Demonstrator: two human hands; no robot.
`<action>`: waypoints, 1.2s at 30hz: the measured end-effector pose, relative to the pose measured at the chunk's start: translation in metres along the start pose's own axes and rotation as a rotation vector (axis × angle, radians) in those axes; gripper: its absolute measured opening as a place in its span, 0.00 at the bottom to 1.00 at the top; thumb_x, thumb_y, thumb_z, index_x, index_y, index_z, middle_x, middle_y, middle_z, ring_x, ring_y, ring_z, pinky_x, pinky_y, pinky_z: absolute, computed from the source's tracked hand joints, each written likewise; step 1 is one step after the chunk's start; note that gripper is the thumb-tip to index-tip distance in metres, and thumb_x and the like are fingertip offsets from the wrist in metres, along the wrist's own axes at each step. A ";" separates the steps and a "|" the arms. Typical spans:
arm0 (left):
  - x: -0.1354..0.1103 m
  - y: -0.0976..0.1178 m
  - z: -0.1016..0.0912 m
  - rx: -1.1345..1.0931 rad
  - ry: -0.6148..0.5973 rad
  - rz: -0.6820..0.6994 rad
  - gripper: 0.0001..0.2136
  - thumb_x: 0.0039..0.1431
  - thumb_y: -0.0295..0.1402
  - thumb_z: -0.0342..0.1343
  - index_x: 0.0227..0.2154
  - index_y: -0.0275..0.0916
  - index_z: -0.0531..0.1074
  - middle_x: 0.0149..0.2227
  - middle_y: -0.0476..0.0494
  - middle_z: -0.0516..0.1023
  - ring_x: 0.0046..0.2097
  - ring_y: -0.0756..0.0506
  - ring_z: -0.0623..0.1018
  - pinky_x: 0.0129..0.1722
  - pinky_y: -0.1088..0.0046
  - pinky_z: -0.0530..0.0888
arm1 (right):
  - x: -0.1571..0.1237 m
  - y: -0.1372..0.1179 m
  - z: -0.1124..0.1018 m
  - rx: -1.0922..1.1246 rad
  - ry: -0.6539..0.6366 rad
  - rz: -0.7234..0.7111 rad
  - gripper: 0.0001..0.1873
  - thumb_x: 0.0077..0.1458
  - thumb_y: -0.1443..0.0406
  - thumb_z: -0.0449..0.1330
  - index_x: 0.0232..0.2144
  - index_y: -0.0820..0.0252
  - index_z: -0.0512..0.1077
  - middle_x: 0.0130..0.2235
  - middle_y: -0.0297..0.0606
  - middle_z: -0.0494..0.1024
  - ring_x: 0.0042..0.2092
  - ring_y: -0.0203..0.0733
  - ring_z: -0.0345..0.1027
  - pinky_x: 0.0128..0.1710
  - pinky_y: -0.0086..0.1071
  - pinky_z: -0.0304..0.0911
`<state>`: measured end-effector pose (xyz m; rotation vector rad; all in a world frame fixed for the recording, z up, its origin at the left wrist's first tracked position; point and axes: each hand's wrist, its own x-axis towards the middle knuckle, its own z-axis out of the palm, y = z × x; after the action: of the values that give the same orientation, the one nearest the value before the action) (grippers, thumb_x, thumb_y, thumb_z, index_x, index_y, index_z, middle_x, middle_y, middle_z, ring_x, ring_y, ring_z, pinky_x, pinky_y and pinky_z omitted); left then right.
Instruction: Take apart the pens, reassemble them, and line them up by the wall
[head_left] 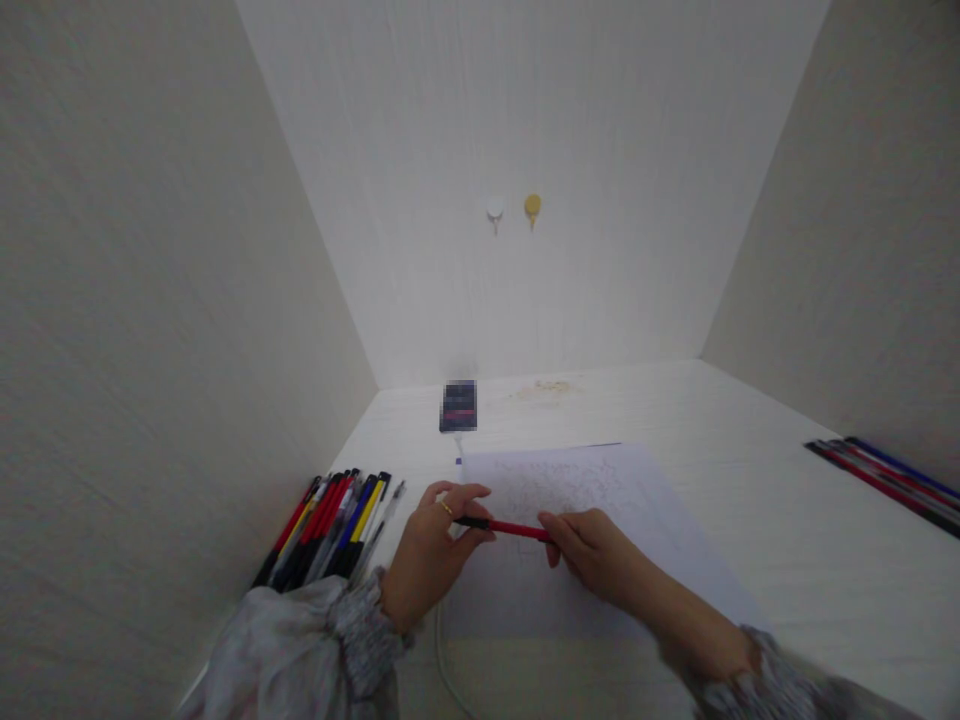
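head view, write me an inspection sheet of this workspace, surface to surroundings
Surface: white desk; yellowish marks near the back wall.
Things in hand: one red-and-black pen, held over scribbled paper.
Clutter: left pens bunched together; right pens by the wall; dark object, details obscured.
Grips: left hand pinches the pen's black end, right hand its red end.
Cables: pale cable at the paper's near left corner.
Surroundings: side walls left and right; white hook and yellow hook behind.

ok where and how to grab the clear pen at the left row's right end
Probably pinch the clear pen by its far half, coming from the right: it lies outermost and slanted, with the yellow pen along its left and the left sleeve close to its near end.
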<state>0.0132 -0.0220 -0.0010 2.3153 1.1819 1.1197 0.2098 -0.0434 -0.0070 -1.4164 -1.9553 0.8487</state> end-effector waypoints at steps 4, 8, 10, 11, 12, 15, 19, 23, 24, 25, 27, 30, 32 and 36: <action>0.002 0.000 -0.004 0.006 0.086 0.026 0.21 0.40 0.31 0.59 0.41 0.43 0.63 0.39 0.46 0.73 0.43 0.44 0.70 0.50 0.58 0.55 | 0.000 0.000 0.000 0.140 0.013 0.051 0.26 0.54 0.53 0.38 0.17 0.61 0.65 0.11 0.27 0.55 0.14 0.29 0.50 0.17 0.24 0.47; 0.007 -0.005 -0.006 -0.212 0.317 -0.199 0.25 0.40 0.35 0.59 0.44 0.40 0.59 0.47 0.41 0.63 0.49 0.42 0.63 0.48 0.63 0.58 | -0.001 0.002 -0.003 0.236 0.048 0.075 0.24 0.53 0.52 0.38 0.19 0.61 0.64 0.12 0.27 0.56 0.14 0.28 0.49 0.15 0.24 0.46; 0.009 -0.007 -0.005 -0.472 0.330 -0.346 0.18 0.45 0.36 0.55 0.40 0.38 0.61 0.38 0.44 0.67 0.39 0.47 0.69 0.40 0.68 0.64 | -0.002 0.003 -0.004 0.243 0.064 0.072 0.24 0.53 0.52 0.38 0.19 0.61 0.63 0.12 0.27 0.55 0.14 0.29 0.49 0.15 0.24 0.46; 0.010 -0.008 -0.004 -0.619 0.287 -0.407 0.14 0.48 0.37 0.52 0.38 0.37 0.62 0.32 0.46 0.68 0.33 0.49 0.70 0.35 0.71 0.66 | -0.002 0.003 -0.004 0.235 0.069 0.067 0.24 0.53 0.53 0.38 0.19 0.61 0.63 0.12 0.27 0.55 0.14 0.29 0.49 0.15 0.24 0.46; 0.011 -0.008 -0.002 -0.746 0.216 -0.449 0.12 0.51 0.38 0.49 0.35 0.36 0.64 0.27 0.48 0.67 0.28 0.51 0.69 0.30 0.74 0.65 | -0.003 0.003 -0.004 0.222 0.074 0.059 0.24 0.53 0.53 0.38 0.19 0.61 0.64 0.12 0.27 0.55 0.14 0.29 0.49 0.15 0.24 0.46; 0.011 -0.006 0.000 -0.944 0.115 -0.521 0.09 0.50 0.37 0.50 0.26 0.34 0.65 0.19 0.53 0.64 0.21 0.54 0.64 0.22 0.79 0.61 | -0.003 0.003 -0.003 0.163 0.075 0.028 0.24 0.54 0.54 0.38 0.19 0.61 0.64 0.12 0.27 0.55 0.14 0.29 0.49 0.15 0.24 0.46; 0.010 -0.003 -0.001 -0.982 0.167 -0.531 0.07 0.47 0.33 0.55 0.22 0.34 0.65 0.18 0.54 0.64 0.21 0.56 0.63 0.22 0.81 0.59 | -0.003 0.004 -0.003 0.148 0.087 -0.022 0.18 0.52 0.55 0.43 0.25 0.60 0.66 0.14 0.28 0.58 0.17 0.31 0.53 0.17 0.25 0.49; 0.011 -0.003 -0.003 -1.046 0.191 -0.540 0.06 0.48 0.32 0.54 0.23 0.34 0.66 0.21 0.53 0.66 0.23 0.56 0.64 0.24 0.81 0.61 | -0.003 0.004 -0.009 0.220 0.217 -0.106 0.14 0.45 0.61 0.54 0.36 0.59 0.61 0.24 0.31 0.67 0.24 0.32 0.60 0.24 0.26 0.56; 0.011 -0.003 -0.003 -1.059 0.191 -0.545 0.06 0.48 0.32 0.54 0.24 0.34 0.66 0.21 0.53 0.66 0.23 0.56 0.65 0.24 0.81 0.62 | -0.004 0.004 -0.010 0.240 0.223 -0.108 0.11 0.46 0.62 0.53 0.34 0.59 0.61 0.25 0.32 0.68 0.24 0.32 0.60 0.24 0.26 0.57; 0.012 -0.003 -0.003 -1.065 0.190 -0.548 0.06 0.47 0.33 0.55 0.23 0.34 0.66 0.21 0.52 0.66 0.24 0.56 0.65 0.24 0.81 0.62 | -0.004 0.004 -0.012 0.259 0.216 -0.098 0.07 0.48 0.62 0.51 0.31 0.59 0.61 0.25 0.32 0.68 0.23 0.31 0.60 0.23 0.26 0.57; 0.012 -0.003 -0.003 -1.052 0.191 -0.545 0.07 0.46 0.33 0.56 0.22 0.34 0.67 0.21 0.52 0.67 0.23 0.55 0.66 0.24 0.81 0.62 | -0.004 0.005 -0.013 0.286 0.186 -0.070 0.07 0.50 0.62 0.48 0.27 0.60 0.62 0.23 0.31 0.68 0.20 0.30 0.58 0.21 0.25 0.56; 0.011 -0.004 -0.003 -0.988 0.192 -0.526 0.07 0.43 0.33 0.58 0.22 0.33 0.68 0.20 0.51 0.69 0.22 0.54 0.66 0.24 0.80 0.63 | -0.004 0.006 -0.012 0.321 0.156 0.005 0.15 0.52 0.57 0.44 0.24 0.61 0.62 0.16 0.29 0.64 0.16 0.29 0.56 0.17 0.24 0.54; 0.010 -0.004 -0.002 -0.951 0.187 -0.516 0.07 0.42 0.32 0.58 0.22 0.33 0.69 0.20 0.51 0.70 0.22 0.54 0.67 0.24 0.79 0.63 | -0.004 0.008 -0.009 0.351 0.127 0.100 0.21 0.52 0.53 0.40 0.19 0.61 0.61 0.12 0.27 0.59 0.13 0.29 0.52 0.13 0.24 0.49; 0.009 -0.005 -0.002 -0.954 0.205 -0.519 0.06 0.42 0.30 0.58 0.23 0.34 0.70 0.19 0.52 0.70 0.22 0.54 0.68 0.24 0.79 0.63 | -0.002 0.008 -0.006 0.377 0.174 0.097 0.18 0.50 0.52 0.45 0.20 0.60 0.61 0.12 0.26 0.58 0.13 0.29 0.52 0.13 0.24 0.49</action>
<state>0.0122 -0.0114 0.0018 1.1289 0.9179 1.3230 0.2195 -0.0428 -0.0098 -1.3165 -1.5126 1.0376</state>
